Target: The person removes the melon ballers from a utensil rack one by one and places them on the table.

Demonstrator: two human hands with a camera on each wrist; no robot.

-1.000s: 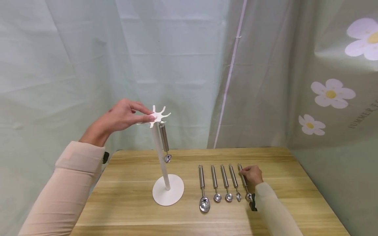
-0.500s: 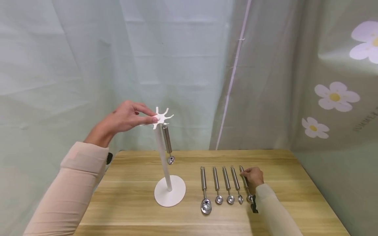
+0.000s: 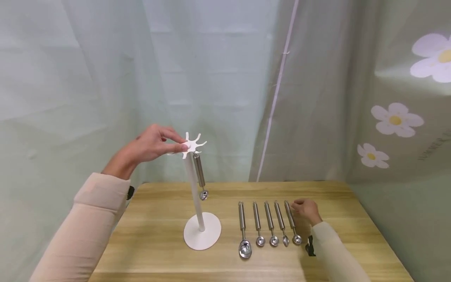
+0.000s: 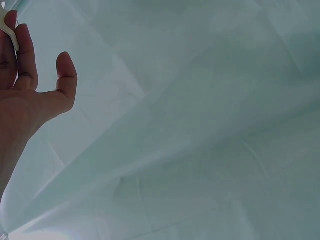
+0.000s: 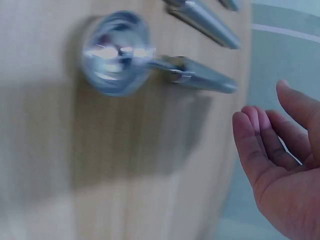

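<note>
Head view: left hand (image 3: pixel 149 145) raised at top of white stand (image 3: pixel 195 188), fingertips (image 3: pixel 183 147) pinching the white star-shaped hook plate (image 3: pixel 190 144). One scoop (image 3: pixel 200 175) hanging from a hook, bowl down, beside the pole. Round stand base (image 3: pixel 202 236) sitting on wooden surface (image 3: pixel 158 243). To its right, five steel scoops in a row (image 3: pixel 268 225), handles pointing away, bowls toward viewer, largest bowl (image 3: pixel 244 248) at the left end. Right hand (image 3: pixel 305 209) resting on the surface just beside the rightmost scoop (image 3: pixel 292 222), fingers loosely curled near its handle top; contact not clear, nothing gripped. Pale green curtain (image 3: pixel 105 78) behind, flower-print curtain (image 3: pixel 394 117) at right. Left wrist view: left hand (image 4: pixel 25 90) at frame's left edge, thumb (image 4: pixel 65 75) apart from the other fingers, a sliver of white plate (image 4: pixel 11 31) against the fingertips; rest is curtain (image 4: pixel 200 125). Right wrist view: blurred; right hand (image 5: pixel 280 165) open, fingers relaxed, clear of the rightmost scoop (image 5: pixel 150 62) lying on the surface (image 5: pixel 75 175); more scoop handles (image 5: pixel 202 20) at top.
</note>
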